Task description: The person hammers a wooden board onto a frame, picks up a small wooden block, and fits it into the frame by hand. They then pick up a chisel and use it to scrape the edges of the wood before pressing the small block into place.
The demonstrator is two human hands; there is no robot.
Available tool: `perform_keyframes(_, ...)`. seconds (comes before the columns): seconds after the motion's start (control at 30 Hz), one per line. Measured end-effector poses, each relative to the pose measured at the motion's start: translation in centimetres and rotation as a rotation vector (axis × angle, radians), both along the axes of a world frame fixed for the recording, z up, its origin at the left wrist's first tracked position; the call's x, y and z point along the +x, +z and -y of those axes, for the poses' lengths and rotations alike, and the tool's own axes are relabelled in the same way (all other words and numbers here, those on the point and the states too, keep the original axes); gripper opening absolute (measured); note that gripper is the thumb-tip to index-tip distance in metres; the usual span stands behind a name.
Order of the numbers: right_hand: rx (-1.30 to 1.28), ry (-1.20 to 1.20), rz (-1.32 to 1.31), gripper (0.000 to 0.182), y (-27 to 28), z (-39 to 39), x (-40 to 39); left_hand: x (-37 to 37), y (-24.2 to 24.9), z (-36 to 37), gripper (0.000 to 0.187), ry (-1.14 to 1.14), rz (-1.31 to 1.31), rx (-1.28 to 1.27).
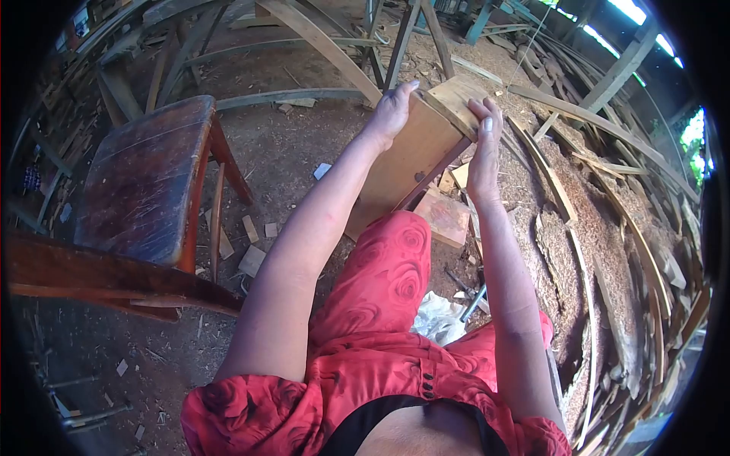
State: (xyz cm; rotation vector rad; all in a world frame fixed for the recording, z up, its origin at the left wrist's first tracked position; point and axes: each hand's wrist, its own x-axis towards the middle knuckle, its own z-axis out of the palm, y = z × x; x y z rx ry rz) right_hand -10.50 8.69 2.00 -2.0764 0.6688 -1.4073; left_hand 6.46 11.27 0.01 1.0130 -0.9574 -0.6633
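A wooden box (411,156), drawer-like in shape, stands tilted in front of my knee. My left hand (390,118) grips its upper left edge, thumb up, with the other fingers mostly hidden. On the opposite side, my right hand (485,148) curls its fingertips over the edge of the pale end board (458,100) at the top. The box's lower end reaches down beside my red-clothed leg (388,266). Just right of the box lies a thick wooden block (443,216), partly hidden.
A worn wooden chair (148,178) stands at the left. Curved wooden strips (547,171) and sawdust (566,243) cover the right side. Small offcuts (252,261) litter the dirt floor. A clear plastic bag (439,318) and a blue rod (474,302) lie near my legs.
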Motion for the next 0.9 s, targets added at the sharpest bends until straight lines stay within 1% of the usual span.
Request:
perform_keyframes(0.03, 0.001, 0.004, 0.003, 0.049, -0.2, -0.1, 0.3, 0.4, 0.0, -0.3, 0.055, -0.001, -0.010, 0.027)
perform_keyframes(0.1, -0.113, -0.048, -0.063, 0.048, -0.7, -0.1, 1.0, 1.6, -0.7, -0.2, 0.056, 0.000, -0.035, 0.026)
perform_keyframes(0.17, -0.129, -0.027, -0.038, 0.046, -0.9, -0.3, 1.7, 2.4, -1.3, -0.1, 0.056, 0.003, -0.063, 0.023)
perform_keyframes(0.23, -0.149, -0.020, -0.045, 0.046, -0.9, -0.5, 2.1, 2.8, -1.3, -0.4, 0.058, -0.041, -0.105, 0.043)
perform_keyframes(0.37, -0.173, -0.028, -0.075, 0.045, -0.6, -0.4, 1.6, 2.0, -0.7, -0.9, 0.065, 0.030, -0.090, -0.015)
perform_keyframes(0.43, -0.162, -0.018, -0.101, 0.045, -0.4, -0.6, 1.3, 2.2, -1.0, -0.8, 0.071, -0.116, -0.281, -0.048)
perform_keyframes(0.47, -0.171, -0.010, -0.104, 0.046, -0.4, -0.5, 1.2, 2.6, -0.8, -1.1, 0.071, -0.122, -0.278, -0.053)
perform_keyframes(0.53, -0.190, -0.011, -0.142, 0.046, 0.0, -0.6, 0.8, 4.0, -0.3, -2.0, 0.071, -0.586, -0.145, -0.001)
perform_keyframes(0.57, -0.203, -0.006, -0.184, 0.046, 0.3, -0.6, 0.6, 5.1, -0.4, -1.6, 0.071, -0.591, -0.139, -0.008)
perform_keyframes(0.63, -0.221, 0.002, -0.194, 0.048, 0.6, -0.3, 0.2, 6.6, -0.1, -0.4, 0.064, -0.824, -0.092, 0.126)
perform_keyframes(0.67, -0.199, 0.011, -0.203, 0.049, 0.7, -0.1, 0.1, 6.5, 0.2, -0.1, 0.064, -0.826, -0.087, 0.119)
perform_keyframes(0.73, -0.128, 0.037, -0.212, 0.050, 1.1, 0.4, 0.0, 6.2, 1.0, 0.8, 0.059, -0.929, -0.099, 0.100)
perform_keyframes(0.77, -0.135, 0.034, -0.208, 0.050, 1.3, 1.1, 0.0, 6.5, 0.6, 2.0, 0.059, -0.932, -0.092, 0.095)
perform_keyframes(0.8, -0.063, 0.083, -0.189, 0.050, 1.5, 1.9, -0.1, 6.9, -0.4, 3.6, 0.058, -0.946, -0.112, 0.104)
perform_keyframes(0.87, 0.061, 0.165, -0.176, 0.052, 2.2, 3.6, -0.4, 6.0, 0.5, 4.1, 0.056, -0.967, -0.138, 0.112)
perform_keyframes(0.9, 0.062, 0.158, -0.180, 0.052, 2.5, 4.7, -0.6, 5.6, 0.8, 4.3, 0.056, -0.991, -0.129, 0.138)
